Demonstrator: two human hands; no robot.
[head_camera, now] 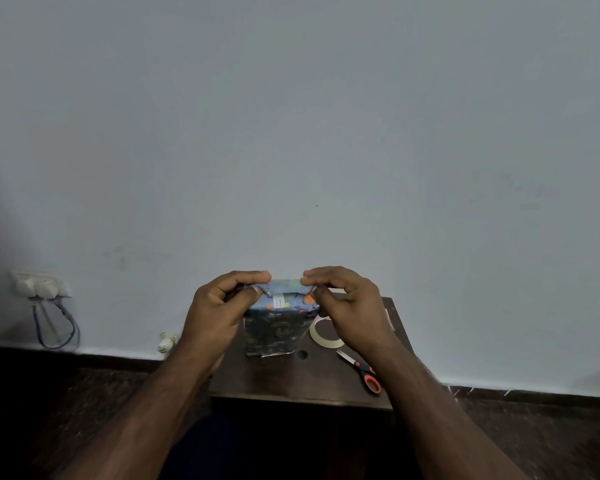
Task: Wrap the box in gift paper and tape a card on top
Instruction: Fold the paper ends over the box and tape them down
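Standing by, head view: the box (277, 325) stands on end on the small dark table (291, 382), already covered in blue patterned gift paper, its long axis upright.
Left hand (219, 306): fingers curled, thumb and forefinger pinching the paper at the top left corner of the box.
Right hand (347, 303): fingers curled likewise, pinching the top right corner; both hands look equally near.
Key relation: the upper end of the box lies directly between the two sets of fingertips, so the end flap folds inward from both sides toward the middle.
Step, as I judge it: creasing the top end fold; the lower end shows a pale edge of paper at the table.
Tape roll (321, 332): flat on the table just right of the box, partly under the right hand, the nearer one.
Scissors (361, 370): orange-handled, lying nearer the front right edge.
Card: none that I can see.
Wall socket (37, 284): far left, with a cable hanging.
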